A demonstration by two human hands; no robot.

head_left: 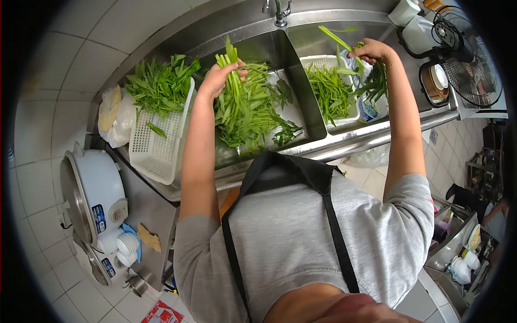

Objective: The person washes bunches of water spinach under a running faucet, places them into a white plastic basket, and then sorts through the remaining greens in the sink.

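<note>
My left hand [219, 78] is closed around a thick bunch of long-stemmed leafy greens [233, 94] that look like water spinach, held over the left sink basin. More greens [264, 121] lie loose in that basin below it. My right hand [372, 51] grips a few stems of the same greens [336, 36] above the right basin, their leaves hanging down. Under it stands a white basket [353, 110] with cut greens [327, 89] inside. Beside the basket, partly hidden by the hanging leaves, is a white and blue container [368, 111].
At the left, a white perforated basket [156, 142] holds leafy greens [161, 81], with a plastic bag [117, 118] beside it. A metal divider [304, 81] separates the basins; a faucet [280, 16] rises behind. A fan [468, 54] stands right, a large rice cooker [99, 188] left.
</note>
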